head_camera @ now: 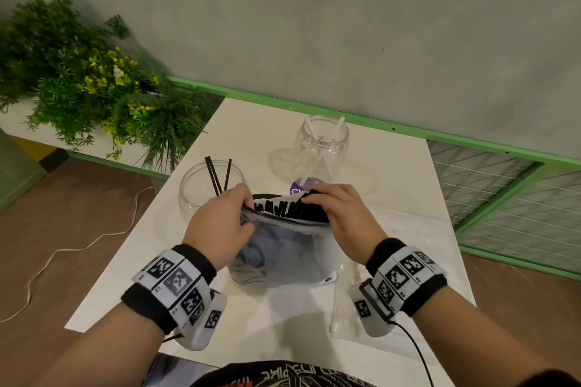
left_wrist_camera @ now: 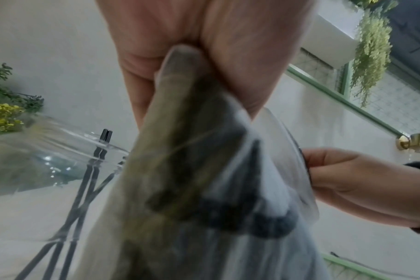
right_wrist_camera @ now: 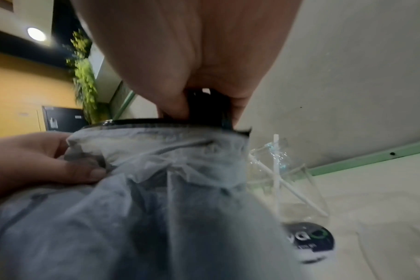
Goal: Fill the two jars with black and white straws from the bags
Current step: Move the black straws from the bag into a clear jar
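- While the left hand [head_camera: 220,226] is gripping the near left edge of the bag [head_camera: 289,248], fingers curled round the bunched plastic, it should be holding the mouth wide and steady so nothing is snagging.
- The right hand [head_camera: 341,214] is reaching into the bag's mouth, its fingers closing on a few black straws [head_camera: 283,207]; pulling them straight up along their length looks safest, since a sideways tug could be spilling the rest.
- The bag is standing on the white table [head_camera: 408,198], between the person and the two jars, soft and cloudy, packed with upright black straws.
- The left jar [head_camera: 201,188] is sitting just behind the left hand, holding only three black straws, so it is far from full.
- The far jar [head_camera: 322,141] is holding a few white straws [head_camera: 333,132], well apart from the bag.
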`<state>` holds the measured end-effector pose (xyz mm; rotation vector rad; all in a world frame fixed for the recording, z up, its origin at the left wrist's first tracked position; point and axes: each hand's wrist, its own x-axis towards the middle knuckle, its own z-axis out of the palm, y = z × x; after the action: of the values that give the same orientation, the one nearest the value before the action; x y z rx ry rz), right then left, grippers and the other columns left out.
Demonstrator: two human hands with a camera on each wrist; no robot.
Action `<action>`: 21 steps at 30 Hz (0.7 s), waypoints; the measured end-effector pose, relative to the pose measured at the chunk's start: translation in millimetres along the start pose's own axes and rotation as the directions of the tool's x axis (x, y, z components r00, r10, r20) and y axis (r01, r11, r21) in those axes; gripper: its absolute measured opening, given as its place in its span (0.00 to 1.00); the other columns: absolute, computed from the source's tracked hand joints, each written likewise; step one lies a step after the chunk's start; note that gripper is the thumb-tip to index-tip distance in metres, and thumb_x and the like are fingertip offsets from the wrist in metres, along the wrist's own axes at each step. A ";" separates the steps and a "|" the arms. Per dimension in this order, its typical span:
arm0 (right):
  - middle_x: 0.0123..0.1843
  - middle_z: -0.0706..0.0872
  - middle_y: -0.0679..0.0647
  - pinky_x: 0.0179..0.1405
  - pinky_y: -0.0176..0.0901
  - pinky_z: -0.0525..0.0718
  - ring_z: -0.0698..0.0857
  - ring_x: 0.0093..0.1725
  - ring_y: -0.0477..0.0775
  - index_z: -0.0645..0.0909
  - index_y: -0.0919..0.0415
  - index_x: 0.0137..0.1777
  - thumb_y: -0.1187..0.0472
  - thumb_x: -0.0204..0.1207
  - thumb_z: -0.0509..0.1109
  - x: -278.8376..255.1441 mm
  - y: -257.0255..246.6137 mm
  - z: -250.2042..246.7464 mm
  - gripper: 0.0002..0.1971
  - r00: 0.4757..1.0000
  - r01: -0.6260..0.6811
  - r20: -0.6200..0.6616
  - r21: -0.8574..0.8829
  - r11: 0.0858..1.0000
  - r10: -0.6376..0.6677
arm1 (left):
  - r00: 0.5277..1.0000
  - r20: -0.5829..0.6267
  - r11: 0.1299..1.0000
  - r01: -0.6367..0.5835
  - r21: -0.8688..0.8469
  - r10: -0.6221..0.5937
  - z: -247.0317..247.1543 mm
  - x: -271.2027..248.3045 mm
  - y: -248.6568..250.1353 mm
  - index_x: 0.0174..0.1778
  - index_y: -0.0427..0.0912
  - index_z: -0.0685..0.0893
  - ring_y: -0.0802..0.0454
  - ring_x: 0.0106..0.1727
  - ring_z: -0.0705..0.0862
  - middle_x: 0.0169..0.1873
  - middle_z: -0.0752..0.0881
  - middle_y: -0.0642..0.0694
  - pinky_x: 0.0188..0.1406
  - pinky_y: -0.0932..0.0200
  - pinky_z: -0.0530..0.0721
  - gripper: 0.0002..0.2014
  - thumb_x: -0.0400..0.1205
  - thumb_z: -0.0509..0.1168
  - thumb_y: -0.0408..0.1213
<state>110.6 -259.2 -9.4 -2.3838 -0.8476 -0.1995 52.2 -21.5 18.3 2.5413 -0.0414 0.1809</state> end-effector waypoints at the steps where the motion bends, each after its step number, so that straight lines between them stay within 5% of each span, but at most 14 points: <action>1: 0.70 0.80 0.48 0.72 0.39 0.64 0.71 0.66 0.54 0.84 0.53 0.64 0.64 0.78 0.52 -1.7 1.5 1.8 0.22 0.998 -0.018 0.064 -0.017 1.000 0.019 | 1.000 0.015 1.000 0.008 -0.005 -0.008 0.9 0.5 -1.5 0.43 0.50 0.72 0.50 0.39 0.80 0.39 0.81 0.50 0.35 0.53 0.78 0.13 0.74 0.69 0.32; 5: 0.70 0.79 0.47 0.73 0.31 0.58 0.70 0.68 0.51 0.84 0.54 0.62 0.53 0.76 0.51 -7.4 -0.8 4.1 0.23 0.997 -0.064 0.055 0.071 0.995 0.060 | 0.999 0.045 0.993 0.017 -0.116 -0.012 1.3 1.2 -6.7 0.44 0.53 0.74 0.54 0.45 0.82 0.43 0.82 0.53 0.45 0.54 0.82 0.11 0.75 0.70 0.37; 9: 0.72 0.76 0.46 0.75 0.52 0.65 0.67 0.74 0.52 0.81 0.52 0.65 0.42 0.76 0.56 -11.0 -8.6 10.9 0.24 0.995 -0.093 0.037 -0.040 0.995 0.094 | 0.980 0.198 0.989 0.028 -0.143 0.001 -3.9 1.0 -10.5 0.53 0.52 0.73 0.53 0.49 0.81 0.51 0.81 0.51 0.50 0.52 0.81 0.16 0.73 0.70 0.38; 14: 0.68 0.78 0.49 0.73 0.53 0.63 0.67 0.75 0.56 0.80 0.51 0.63 0.40 0.74 0.64 -10.2 -27.3 22.2 0.22 0.997 0.056 -0.049 -0.161 0.985 -0.065 | 0.991 0.130 0.993 -0.023 -0.118 0.038 -3.3 6.7 -8.8 0.44 0.52 0.71 0.52 0.48 0.80 0.48 0.79 0.50 0.49 0.54 0.79 0.16 0.73 0.72 0.32; 18: 0.53 0.82 0.49 0.56 0.57 0.76 0.73 0.60 0.57 0.81 0.54 0.52 0.56 0.70 0.67 -9.0 -37.1 37.6 0.11 0.982 0.152 -0.075 -0.223 0.963 -0.173 | 0.992 0.064 0.976 -0.099 -0.193 0.113 -2.0 4.9 -7.3 0.32 0.56 0.70 0.49 0.49 0.82 0.44 0.80 0.48 0.50 0.52 0.80 0.22 0.66 0.68 0.21; 21: 0.46 0.82 0.50 0.43 0.58 0.79 0.71 0.50 0.56 0.83 0.57 0.44 0.65 0.67 0.62 -7.2 -34.8 39.0 0.10 0.978 0.119 -0.144 -0.224 0.967 -0.154 | 0.982 0.179 0.953 -0.008 -0.302 0.065 -8.2 4.3 -8.4 0.33 0.54 0.75 0.52 0.53 0.82 0.47 0.83 0.49 0.56 0.52 0.80 0.10 0.66 0.69 0.35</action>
<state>81.3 -218.7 -26.5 -2.4658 -0.9559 -0.5569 56.0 -9.9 21.0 2.2456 -0.1770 -0.0489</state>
